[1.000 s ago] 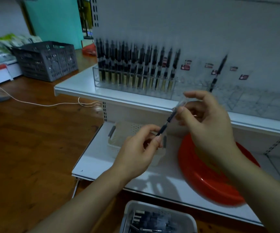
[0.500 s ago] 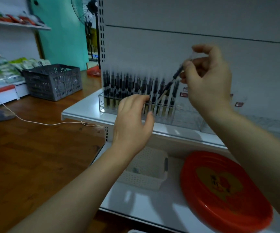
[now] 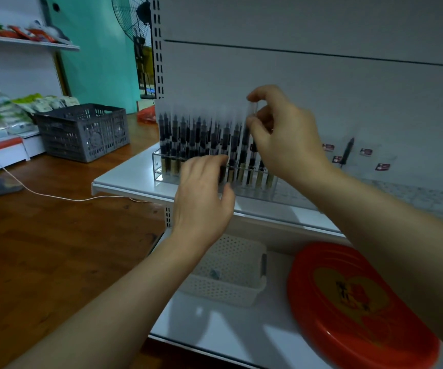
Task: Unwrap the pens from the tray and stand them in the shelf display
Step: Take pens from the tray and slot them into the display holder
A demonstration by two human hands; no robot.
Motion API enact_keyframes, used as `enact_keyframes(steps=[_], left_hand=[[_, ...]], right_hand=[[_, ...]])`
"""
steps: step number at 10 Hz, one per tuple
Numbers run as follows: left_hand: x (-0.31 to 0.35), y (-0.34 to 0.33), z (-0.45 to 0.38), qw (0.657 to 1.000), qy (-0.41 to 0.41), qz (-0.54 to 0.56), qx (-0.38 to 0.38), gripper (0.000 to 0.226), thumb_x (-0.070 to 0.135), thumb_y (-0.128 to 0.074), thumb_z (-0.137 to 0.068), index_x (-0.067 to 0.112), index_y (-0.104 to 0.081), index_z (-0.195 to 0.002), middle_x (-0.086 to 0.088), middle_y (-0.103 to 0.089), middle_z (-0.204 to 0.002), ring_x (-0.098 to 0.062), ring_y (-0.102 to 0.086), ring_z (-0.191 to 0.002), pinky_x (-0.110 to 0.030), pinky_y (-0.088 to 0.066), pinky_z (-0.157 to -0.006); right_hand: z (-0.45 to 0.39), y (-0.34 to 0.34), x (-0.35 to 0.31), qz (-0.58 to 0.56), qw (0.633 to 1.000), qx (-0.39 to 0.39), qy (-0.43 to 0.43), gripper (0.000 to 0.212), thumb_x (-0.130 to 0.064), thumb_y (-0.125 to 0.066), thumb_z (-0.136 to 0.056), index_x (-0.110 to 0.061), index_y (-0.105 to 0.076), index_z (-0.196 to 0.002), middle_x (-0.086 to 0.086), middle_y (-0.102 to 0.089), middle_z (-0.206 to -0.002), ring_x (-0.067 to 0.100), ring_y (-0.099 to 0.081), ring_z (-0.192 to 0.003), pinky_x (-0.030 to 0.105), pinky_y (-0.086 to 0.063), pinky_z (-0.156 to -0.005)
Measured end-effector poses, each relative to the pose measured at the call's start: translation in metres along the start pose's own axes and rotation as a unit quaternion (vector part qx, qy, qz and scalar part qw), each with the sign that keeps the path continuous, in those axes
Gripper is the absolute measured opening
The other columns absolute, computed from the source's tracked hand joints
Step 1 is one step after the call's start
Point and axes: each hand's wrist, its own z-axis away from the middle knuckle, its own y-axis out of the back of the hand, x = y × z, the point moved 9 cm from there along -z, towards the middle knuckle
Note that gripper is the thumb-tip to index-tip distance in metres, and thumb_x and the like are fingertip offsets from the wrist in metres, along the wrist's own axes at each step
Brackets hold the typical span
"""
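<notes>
A clear acrylic display rack on the upper white shelf holds several dark pens with gold lower ends, standing upright. My right hand pinches the clear top of one pen between thumb and fingers, holding it upright at the right end of the filled rows. My left hand hovers in front of the rack with relaxed fingers and holds nothing; whether it touches the rack I cannot tell. A single pen stands alone further right.
The lower shelf carries a white perforated basket and a red tray. A grey crate stands on the wooden floor at the left, with a thin white cable trailing across it. A fan hangs behind.
My right hand lifted the pen from waist height up to the rack and turned it from slanted to upright. My left hand let go of the pen's lower end and rose before the rack.
</notes>
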Motion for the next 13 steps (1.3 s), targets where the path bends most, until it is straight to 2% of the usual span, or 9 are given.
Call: enact_keyframes(steps=[2, 3, 5, 6, 7, 8, 9, 11, 13], left_hand=[[0.001, -0.003, 0.004, 1.0, -0.02, -0.017, 0.001, 0.048, 0.013, -0.064, -0.088, 0.01, -0.055, -0.136, -0.005, -0.057, -0.133, -0.024, -0.043, -0.131, -0.034, -0.035, -0.109], [0.0, -0.002, 0.003, 1.0, -0.022, -0.017, 0.003, 0.048, 0.013, -0.064, -0.089, 0.01, -0.055, -0.136, -0.006, -0.056, -0.133, -0.025, -0.043, -0.131, -0.034, -0.035, -0.109], [0.002, -0.003, 0.003, 0.999, -0.023, -0.026, 0.001, 0.049, 0.013, -0.064, -0.087, 0.009, -0.054, -0.136, -0.006, -0.056, -0.134, -0.025, -0.043, -0.13, -0.033, -0.034, -0.109], [0.002, -0.003, 0.003, 0.999, -0.025, -0.022, 0.003, 0.049, 0.012, -0.064, -0.087, 0.008, -0.055, -0.135, -0.007, -0.057, -0.132, -0.026, -0.044, -0.129, -0.034, -0.035, -0.108], [0.003, -0.003, 0.004, 0.999, -0.024, -0.022, -0.001, 0.049, 0.012, -0.064, -0.088, 0.008, -0.055, -0.136, -0.007, -0.056, -0.133, -0.025, -0.043, -0.13, -0.033, -0.035, -0.109], [0.003, -0.003, 0.004, 0.999, -0.022, -0.025, -0.006, 0.049, 0.012, -0.063, -0.088, 0.009, -0.055, -0.137, -0.006, -0.056, -0.134, -0.024, -0.042, -0.131, -0.032, -0.034, -0.109], [0.003, -0.003, 0.004, 0.999, -0.021, -0.028, -0.008, 0.049, 0.013, -0.063, -0.089, 0.009, -0.054, -0.137, -0.005, -0.055, -0.135, -0.024, -0.042, -0.131, -0.032, -0.034, -0.109], [0.003, -0.002, 0.003, 0.999, -0.022, -0.026, -0.006, 0.049, 0.013, -0.063, -0.088, 0.009, -0.055, -0.136, -0.006, -0.056, -0.135, -0.024, -0.042, -0.131, -0.033, -0.035, -0.109], [0.004, -0.003, 0.003, 0.999, -0.027, -0.021, -0.006, 0.049, 0.013, -0.064, -0.089, 0.009, -0.054, -0.137, -0.005, -0.055, -0.135, -0.023, -0.041, -0.132, -0.03, -0.033, -0.109]], right_hand=[[0.0, -0.001, -0.004, 0.044, 0.998, 0.014, 0.036, 0.03, -0.016, -0.054, -0.099, -0.016, -0.056, -0.129, 0.003, -0.069, -0.083, 0.026, -0.064, -0.072, 0.047, -0.054, -0.066], [0.004, -0.001, -0.008, 0.053, 0.997, 0.022, 0.048, 0.031, -0.016, -0.054, -0.099, -0.013, -0.056, -0.13, 0.006, -0.069, -0.088, 0.03, -0.064, -0.076, 0.049, -0.053, -0.067], [0.0, -0.001, -0.004, 0.011, 0.999, 0.019, -0.029, 0.028, -0.015, -0.054, -0.1, -0.021, -0.056, -0.127, -0.003, -0.065, -0.075, 0.016, -0.063, -0.067, 0.043, -0.055, -0.067], [0.0, 0.001, -0.001, 0.006, 0.999, 0.025, -0.044, 0.028, -0.014, -0.053, -0.1, -0.021, -0.056, -0.126, -0.002, -0.064, -0.074, 0.016, -0.062, -0.065, 0.041, -0.055, -0.064], [0.001, 0.005, -0.002, 0.046, 0.998, 0.033, -0.027, 0.028, -0.013, -0.051, -0.1, -0.016, -0.055, -0.127, 0.003, -0.065, -0.076, 0.023, -0.062, -0.067, 0.043, -0.053, -0.064], [0.002, 0.003, -0.013, 0.102, 0.994, 0.024, 0.038, 0.028, -0.008, -0.05, -0.1, -0.006, -0.054, -0.127, 0.013, -0.067, -0.082, 0.035, -0.061, -0.07, 0.048, -0.052, -0.064], [0.004, -0.002, -0.025, 0.116, 0.989, 0.008, 0.089, 0.027, -0.008, -0.052, -0.099, -0.004, -0.055, -0.126, 0.016, -0.068, -0.089, 0.04, -0.061, -0.074, 0.049, -0.052, -0.064], [-0.009, -0.003, -0.002, 0.087, 0.995, -0.028, -0.031, 0.027, -0.012, -0.054, -0.097, -0.017, -0.053, -0.124, 0.006, -0.067, -0.082, 0.027, -0.063, -0.075, 0.041, -0.054, -0.067], [0.004, -0.009, -0.007, 0.073, 0.997, -0.027, 0.003, 0.028, -0.012, -0.054, -0.099, -0.015, -0.054, -0.127, 0.005, -0.067, -0.081, 0.026, -0.062, -0.069, 0.04, -0.053, -0.065]])
